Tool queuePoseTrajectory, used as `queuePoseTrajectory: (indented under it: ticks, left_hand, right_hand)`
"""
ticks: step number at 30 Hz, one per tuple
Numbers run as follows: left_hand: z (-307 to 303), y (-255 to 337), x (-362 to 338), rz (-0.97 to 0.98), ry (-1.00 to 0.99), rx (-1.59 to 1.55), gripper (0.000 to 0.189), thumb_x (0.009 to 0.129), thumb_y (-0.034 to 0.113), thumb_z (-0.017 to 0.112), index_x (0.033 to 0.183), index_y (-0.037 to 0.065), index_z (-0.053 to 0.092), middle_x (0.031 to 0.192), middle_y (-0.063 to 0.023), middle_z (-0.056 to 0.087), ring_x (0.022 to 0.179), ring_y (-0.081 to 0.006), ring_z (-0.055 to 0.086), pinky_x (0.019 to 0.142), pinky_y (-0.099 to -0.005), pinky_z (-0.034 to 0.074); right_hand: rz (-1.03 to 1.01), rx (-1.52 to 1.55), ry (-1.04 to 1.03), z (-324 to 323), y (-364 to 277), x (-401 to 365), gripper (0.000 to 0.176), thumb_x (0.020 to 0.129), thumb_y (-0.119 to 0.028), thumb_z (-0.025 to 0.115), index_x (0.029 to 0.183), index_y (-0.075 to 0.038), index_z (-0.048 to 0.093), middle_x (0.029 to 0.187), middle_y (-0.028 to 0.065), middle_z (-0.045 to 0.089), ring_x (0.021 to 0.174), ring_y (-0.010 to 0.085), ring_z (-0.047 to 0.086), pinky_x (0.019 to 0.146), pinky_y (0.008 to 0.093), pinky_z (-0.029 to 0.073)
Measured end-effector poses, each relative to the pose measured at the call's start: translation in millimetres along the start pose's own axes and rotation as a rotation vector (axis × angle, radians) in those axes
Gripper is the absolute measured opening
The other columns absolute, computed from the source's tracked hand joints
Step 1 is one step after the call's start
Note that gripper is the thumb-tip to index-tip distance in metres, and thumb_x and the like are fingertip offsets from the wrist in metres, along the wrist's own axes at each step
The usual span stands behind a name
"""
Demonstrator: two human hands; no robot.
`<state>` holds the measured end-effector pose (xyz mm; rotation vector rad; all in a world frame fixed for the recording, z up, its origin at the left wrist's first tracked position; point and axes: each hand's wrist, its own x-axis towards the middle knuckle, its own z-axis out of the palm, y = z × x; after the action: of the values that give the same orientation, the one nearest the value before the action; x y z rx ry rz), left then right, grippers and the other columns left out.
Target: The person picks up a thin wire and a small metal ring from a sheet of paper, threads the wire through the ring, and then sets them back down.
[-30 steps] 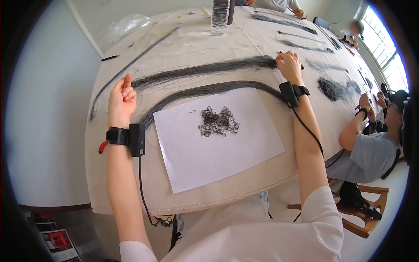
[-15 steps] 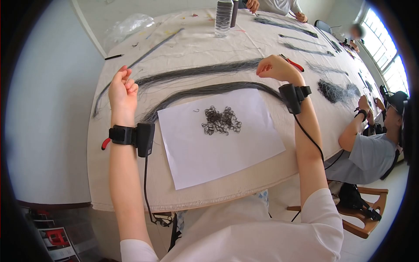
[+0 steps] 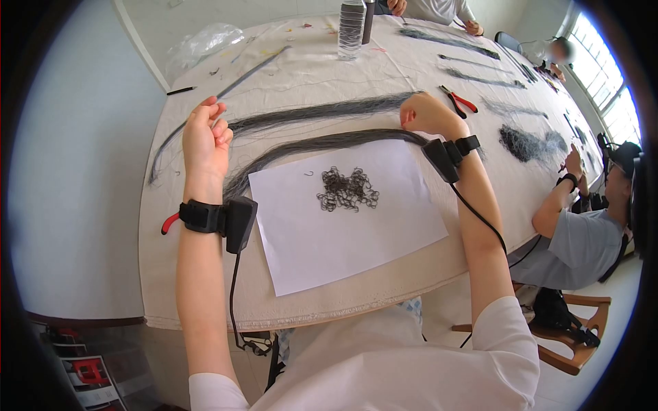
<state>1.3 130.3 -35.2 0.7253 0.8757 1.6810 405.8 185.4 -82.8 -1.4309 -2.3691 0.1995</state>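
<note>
My left hand is raised over the left part of the table with its fingers curled together. Anything thin in that grip is too small to make out. My right hand bends downward at the right end of a long bundle of thin dark grey strands, fingers closed and partly hidden. A second grey bundle curves nearer to me, along the top of a white paper sheet. On the paper lies a heap of small dark wire hooks, with one single hook apart from it.
Red-and-black pliers lie beyond my right hand; a red handle shows by my left wrist. A water bottle stands at the back. A co-worker sits at the right, near a tangled strand clump. Cables hang from both wrist devices.
My left hand has moved slightly right and toward the bundle. My right hand has shifted a little left and turned further down, uncovering more of the pliers.
</note>
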Motion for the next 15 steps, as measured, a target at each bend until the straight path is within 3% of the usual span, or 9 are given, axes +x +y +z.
queuePoseTrajectory:
  ticks: [3, 6, 8, 10, 11, 13, 14, 15]
  left_hand:
    - [10.0, -1.1, -9.5, 0.0, -0.033, 0.061, 0.021, 0.088, 0.007, 0.053, 0.108, 0.0, 0.054, 0.088, -0.005, 0.054, 0.052, -0.0041, 0.035, 0.045, -0.0199, 0.028]
    - [22.1, -4.9, -21.3, 0.03, -0.145, 0.172, 0.025, 0.087, 0.006, 0.052, 0.111, -0.001, 0.051, 0.098, -0.0095, 0.056, 0.052, -0.0038, 0.035, 0.045, -0.0197, 0.03]
    - [37.1, -9.4, -35.6, 0.087, -0.384, 0.409, 0.029, 0.089, 0.008, 0.052, 0.117, 0.0, 0.051, 0.108, -0.011, 0.057, 0.053, -0.0034, 0.038, 0.047, -0.0184, 0.033]
    - [54.9, -17.6, -61.8, 0.143, -0.536, 0.526, 0.03, 0.092, 0.012, 0.052, 0.12, 0.003, 0.051, 0.115, -0.0117, 0.057, 0.058, -0.0031, 0.044, 0.049, -0.017, 0.036]
    - [62.1, -23.8, -76.8, 0.143, -0.534, 0.527, 0.03, 0.092, 0.012, 0.052, 0.12, 0.003, 0.051, 0.115, -0.0117, 0.057, 0.058, -0.0031, 0.044, 0.049, -0.017, 0.036]
    - [71.0, -31.3, -99.9, 0.137, -0.719, 0.526, 0.027, 0.094, 0.015, 0.052, 0.119, 0.005, 0.053, 0.105, -0.0091, 0.061, 0.062, -0.0037, 0.049, 0.052, -0.0175, 0.038]
    - [71.7, -27.5, -101.6, 0.137, -0.717, 0.528, 0.027, 0.094, 0.015, 0.052, 0.119, 0.005, 0.053, 0.105, -0.0091, 0.061, 0.062, -0.0037, 0.049, 0.052, -0.0175, 0.038]
    - [72.5, -21.3, -103.0, 0.009, -0.805, 0.601, 0.026, 0.094, 0.016, 0.053, 0.117, 0.004, 0.054, 0.097, -0.007, 0.062, 0.063, -0.004, 0.05, 0.053, -0.0183, 0.039]
  right_hand:
    - [0.01, -0.054, 0.017, 0.2, -3.5, -1.0, 0.009, 0.071, -0.011, 0.063, 0.074, -0.003, 0.066, 0.072, 0.0117, 0.066, 0.068, 0.0229, 0.064, 0.066, 0.0314, 0.05]
    - [0.018, -0.11, -0.003, -10.4, -19.1, 4.8, 0.01, 0.076, -0.009, 0.059, 0.083, -0.002, 0.061, 0.075, 0.0107, 0.066, 0.071, 0.0199, 0.065, 0.068, 0.0297, 0.05]
    - [0.043, -0.131, -0.019, -28.4, -44.4, 8.4, 0.01, 0.08, -0.007, 0.057, 0.088, -0.001, 0.059, 0.075, 0.0096, 0.066, 0.073, 0.018, 0.065, 0.069, 0.0285, 0.05]
    - [0.0, 0.361, -0.072, -52.5, -86.3, 2.7, 0.009, 0.085, -0.002, 0.053, 0.093, -0.001, 0.056, 0.074, 0.0071, 0.064, 0.074, 0.0145, 0.063, 0.07, 0.0271, 0.05]
    - [-0.001, 0.362, -0.072, -58.5, -102.2, -0.7, 0.009, 0.085, -0.002, 0.053, 0.093, -0.001, 0.056, 0.074, 0.0071, 0.064, 0.074, 0.0145, 0.063, 0.07, 0.0271, 0.05]
    - [-0.275, 0.454, -0.119, -68.0, -129.8, -9.4, 0.009, 0.087, 0.0, 0.054, 0.095, 0.0, 0.056, 0.074, 0.0062, 0.064, 0.073, 0.0137, 0.063, 0.07, 0.0267, 0.051]
    - [-0.277, 0.456, -0.119, -74.0, -140.8, -14.4, 0.009, 0.087, 0.0, 0.054, 0.095, 0.0, 0.056, 0.074, 0.0062, 0.064, 0.073, 0.0137, 0.063, 0.07, 0.0267, 0.051]
    - [-0.281, 0.466, -0.122, -79.7, -150.3, -19.8, 0.012, 0.086, 0.0, 0.055, 0.098, 0.0, 0.057, 0.076, 0.0063, 0.064, 0.073, 0.0131, 0.062, 0.069, 0.0262, 0.051]
